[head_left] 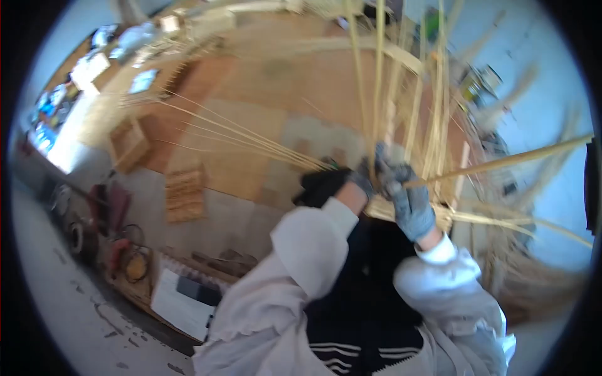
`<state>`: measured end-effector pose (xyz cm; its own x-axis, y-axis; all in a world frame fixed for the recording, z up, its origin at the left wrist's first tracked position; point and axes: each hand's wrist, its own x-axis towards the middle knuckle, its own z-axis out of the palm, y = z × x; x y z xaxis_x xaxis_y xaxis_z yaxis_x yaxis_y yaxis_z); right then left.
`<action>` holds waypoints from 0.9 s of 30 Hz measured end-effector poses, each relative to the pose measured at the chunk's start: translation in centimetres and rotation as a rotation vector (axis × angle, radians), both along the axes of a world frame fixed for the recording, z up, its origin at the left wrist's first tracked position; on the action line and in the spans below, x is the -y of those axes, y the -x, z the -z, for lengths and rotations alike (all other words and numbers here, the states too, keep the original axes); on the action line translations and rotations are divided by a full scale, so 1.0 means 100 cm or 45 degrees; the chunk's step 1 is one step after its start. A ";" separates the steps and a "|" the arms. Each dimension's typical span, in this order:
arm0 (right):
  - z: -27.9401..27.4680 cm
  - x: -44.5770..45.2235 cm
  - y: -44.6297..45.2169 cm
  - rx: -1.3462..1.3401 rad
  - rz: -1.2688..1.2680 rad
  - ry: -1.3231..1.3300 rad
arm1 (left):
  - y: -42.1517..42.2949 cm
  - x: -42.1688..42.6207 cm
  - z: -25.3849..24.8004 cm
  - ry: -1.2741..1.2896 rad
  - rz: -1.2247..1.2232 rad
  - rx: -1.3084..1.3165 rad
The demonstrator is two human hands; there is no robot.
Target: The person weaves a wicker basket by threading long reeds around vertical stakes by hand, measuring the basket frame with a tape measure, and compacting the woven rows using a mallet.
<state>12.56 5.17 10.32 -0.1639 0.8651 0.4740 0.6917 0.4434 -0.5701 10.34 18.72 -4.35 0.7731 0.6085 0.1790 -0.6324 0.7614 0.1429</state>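
Note:
Both of my hands wear grey gloves and meet at the edge of a pale woven piece (pixel 444 216) in my lap, which looks like cane or bamboo. My left hand (pixel 362 178) is closed around an upright pale strip (pixel 371 164). With bent fingers, my right hand (pixel 412 207) grips a long strip (pixel 520 158) that runs out to the right. Several tall strips (pixel 379 75) rise from the piece beyond my hands. Thin strips (pixel 251 143) stretch away to the left. Motion blur and the gloves hide the exact fingertip contact.
On the floor at the left lie a wooden box (pixel 128 145) and a slatted wooden piece (pixel 185 194). Tools and a low shelf with white sheets (pixel 182 302) stand along the near-left wall. Loose fibres (pixel 533 269) are heaped at the right.

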 end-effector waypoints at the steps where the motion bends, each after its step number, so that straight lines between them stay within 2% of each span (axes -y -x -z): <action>1: 0.007 0.002 -0.006 -0.402 -0.052 0.125 | 0.003 -0.002 -0.001 0.024 0.050 0.084; 2: 0.024 0.012 -0.027 -0.394 0.009 0.155 | 0.008 -0.004 -0.003 0.056 0.094 0.145; 4: 0.069 0.013 -0.074 -1.145 -0.372 -0.075 | 0.009 -0.009 -0.002 0.081 0.151 0.175; 5: 0.078 0.009 -0.085 -1.584 -0.148 0.053 | 0.010 -0.007 -0.001 0.133 0.111 0.049; 6: 0.088 0.003 -0.093 -1.602 -0.128 0.055 | 0.014 -0.003 0.000 0.185 0.058 -0.085; 7: 0.092 -0.007 -0.094 -1.622 0.148 0.088 | 0.019 0.002 0.001 0.198 0.060 -0.110; 8: 0.093 -0.013 -0.094 -1.632 0.418 0.114 | 0.024 0.007 -0.002 -0.114 -0.140 -0.355; 9: 0.094 -0.014 -0.097 -1.862 0.133 0.179 | 0.031 0.011 -0.001 -0.444 -0.336 -0.583; 10: 0.099 -0.015 -0.096 -1.873 0.129 0.168 | 0.039 0.014 0.002 -0.456 -0.332 -0.590; 12: 0.095 -0.017 -0.091 -1.894 0.289 0.101 | 0.057 0.022 0.004 -1.414 -0.835 -1.135; 13: 0.098 -0.015 -0.092 -1.781 0.334 0.138 | 0.062 0.024 0.004 -1.889 -1.092 -1.392; 14: 0.100 -0.016 -0.092 -1.772 0.341 0.147 | 0.060 0.026 0.004 -1.875 -1.091 -1.391; 16: 0.107 -0.018 -0.097 -1.816 0.444 0.127 | 0.052 0.028 0.006 -1.430 -0.457 -1.748; 17: 0.114 -0.013 -0.109 -2.219 0.202 0.244 | 0.052 0.029 -0.007 -1.335 -0.332 -1.792; 18: 0.102 0.000 -0.114 -2.203 0.201 0.244 | 0.051 0.031 -0.008 -1.329 -0.342 -1.780; 20: 0.072 0.019 -0.129 -1.972 0.113 0.638 | 0.053 0.041 -0.008 -1.188 -0.548 -1.574; 21: 0.056 0.009 -0.139 -1.691 0.006 0.696 | 0.048 0.048 -0.013 -1.197 -0.693 -1.714; 22: 0.045 0.001 -0.140 -1.232 0.405 0.574 | 0.039 0.048 -0.007 -1.173 -0.705 -1.709; 23: 0.038 -0.028 -0.150 -0.932 0.235 0.666 | 0.030 0.051 0.004 -0.969 -0.789 -1.684; 24: 0.032 -0.058 -0.148 -0.702 0.315 0.680 | 0.023 0.054 0.017 -0.769 -0.864 -1.657; 25: 0.028 -0.087 -0.146 -0.471 0.267 0.679 | 0.017 0.054 0.026 -0.802 -0.944 -1.754; 27: 0.037 -0.134 -0.143 0.039 0.218 0.637 | 0.015 0.062 0.004 -0.841 -0.998 -1.886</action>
<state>26.82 18.54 6.61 -0.0077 0.9999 -0.0064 0.7500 0.0015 -0.6614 8.86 12.50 -4.75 0.0972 0.9951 0.0178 0.1420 -0.0316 0.9894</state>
